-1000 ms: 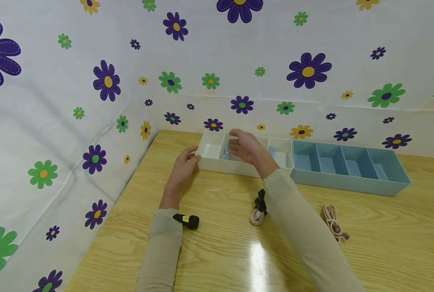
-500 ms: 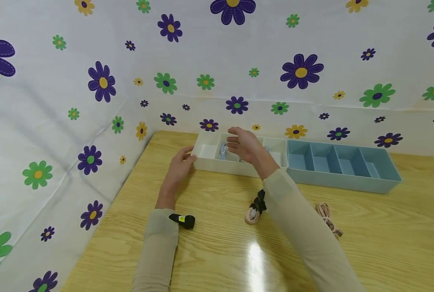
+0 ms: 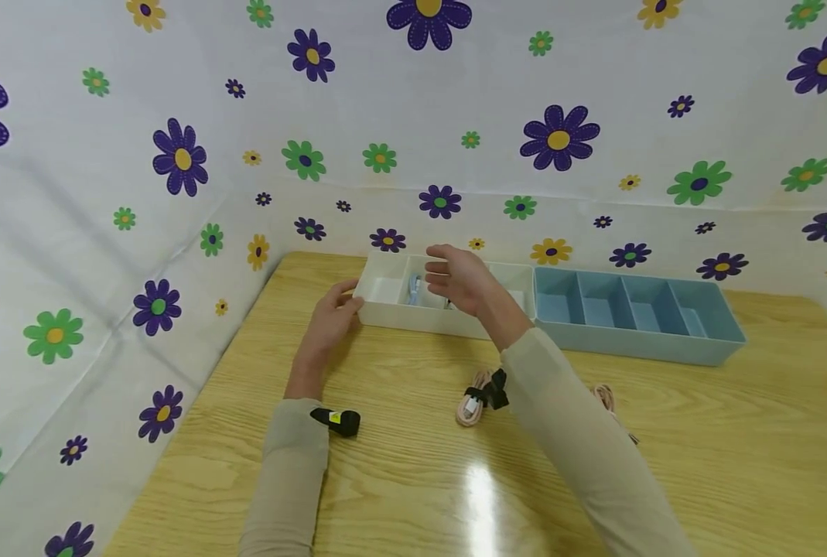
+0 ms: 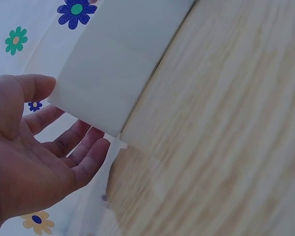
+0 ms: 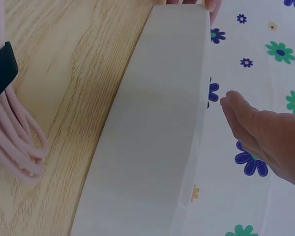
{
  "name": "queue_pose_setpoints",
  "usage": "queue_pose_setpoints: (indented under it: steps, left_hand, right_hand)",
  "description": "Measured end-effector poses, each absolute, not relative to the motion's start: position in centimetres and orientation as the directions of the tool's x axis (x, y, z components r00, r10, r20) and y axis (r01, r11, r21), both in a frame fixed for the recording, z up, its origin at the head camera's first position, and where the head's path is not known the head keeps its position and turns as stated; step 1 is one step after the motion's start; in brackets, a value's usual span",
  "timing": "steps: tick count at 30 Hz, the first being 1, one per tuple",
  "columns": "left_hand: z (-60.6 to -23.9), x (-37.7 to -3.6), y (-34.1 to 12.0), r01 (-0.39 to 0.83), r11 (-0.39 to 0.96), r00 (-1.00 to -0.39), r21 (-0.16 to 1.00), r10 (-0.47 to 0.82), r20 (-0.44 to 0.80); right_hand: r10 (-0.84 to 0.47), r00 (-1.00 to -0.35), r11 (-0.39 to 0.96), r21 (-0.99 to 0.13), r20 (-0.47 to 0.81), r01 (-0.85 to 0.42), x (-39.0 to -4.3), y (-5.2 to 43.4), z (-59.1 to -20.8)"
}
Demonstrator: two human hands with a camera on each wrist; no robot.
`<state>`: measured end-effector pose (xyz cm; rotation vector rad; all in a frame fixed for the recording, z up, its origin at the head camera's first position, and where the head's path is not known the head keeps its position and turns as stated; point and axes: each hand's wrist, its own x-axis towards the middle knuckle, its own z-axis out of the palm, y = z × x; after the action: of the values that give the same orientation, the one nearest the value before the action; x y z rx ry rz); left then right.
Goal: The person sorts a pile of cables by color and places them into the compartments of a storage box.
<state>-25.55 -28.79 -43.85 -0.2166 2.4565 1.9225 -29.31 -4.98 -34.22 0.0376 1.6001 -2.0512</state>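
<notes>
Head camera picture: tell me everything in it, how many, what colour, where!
Table: one, tan, underneath
Backdrop: one, flowery white, behind and left
White box: one, white, far back
Blue box: one, blue, beside white box
Small cable: at least one, blue, in white box
Strapped cable: one, pink, before white box
Other cable: one, pink, farther right
Gadget: one, black, on left sleeve
Sleeves: two, beige, on arms
Left hand: one, touching white box
Right hand: one, over white box

Wood-grain worktop (image 3: 399, 472)
A white tray (image 3: 413, 319) and a blue tray (image 3: 636, 346) stand end to end along its back; nearer lie a pink cable (image 3: 480, 380) with a black strap (image 3: 497, 389) and, to its right, a second cable (image 3: 605, 397), partly hidden.
</notes>
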Motion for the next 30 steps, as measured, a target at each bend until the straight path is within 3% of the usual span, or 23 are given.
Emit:
queue_pose_setpoints:
  steps: [24,30]
  left_hand:
    - [-44.0,-25.9,-28.9,-0.117,0.257,-0.992,0.959,-0.085,-0.098]
    - [-43.9,-26.0,-29.1,-0.143,0.245,-0.988,0.959,-0.084,-0.126]
  right_hand:
    - [-0.513,-0.84,-0.053,-0.969,-0.18,0.24,-24.7,-2.6,-33.2]
    - [-0.538,-0.835,-0.095,-0.976,-0.118,0.198,-23.5,-0.3,-33.3]
